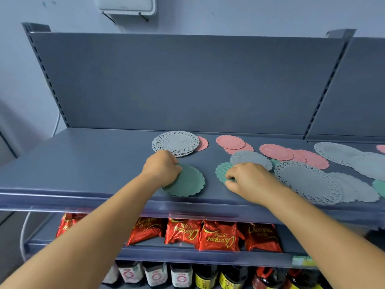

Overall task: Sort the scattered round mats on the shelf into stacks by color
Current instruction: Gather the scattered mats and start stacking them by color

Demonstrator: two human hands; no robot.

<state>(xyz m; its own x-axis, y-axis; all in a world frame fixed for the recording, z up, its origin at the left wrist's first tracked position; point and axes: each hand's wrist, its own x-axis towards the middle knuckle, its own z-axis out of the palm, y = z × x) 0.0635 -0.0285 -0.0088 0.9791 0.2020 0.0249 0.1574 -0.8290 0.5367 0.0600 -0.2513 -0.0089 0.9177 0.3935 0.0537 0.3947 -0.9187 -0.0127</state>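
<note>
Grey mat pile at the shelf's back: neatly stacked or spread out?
Stacked: the grey mat pile shows several layered edges, nearly aligned, overlapping one pink mat.

Left hand (161,166) grips the green mat (187,181) at center frame; right hand (248,178) pinches a smaller green mat (221,171) just right of it. Grey stack (176,142) sits above, pink mats (230,141) and grey mats (308,181) scattered right along the shelf (83,163).

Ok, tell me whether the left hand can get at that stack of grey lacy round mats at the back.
Probably yes: the left hand grips a green round mat just before the grey stack, with nothing between them.
</note>
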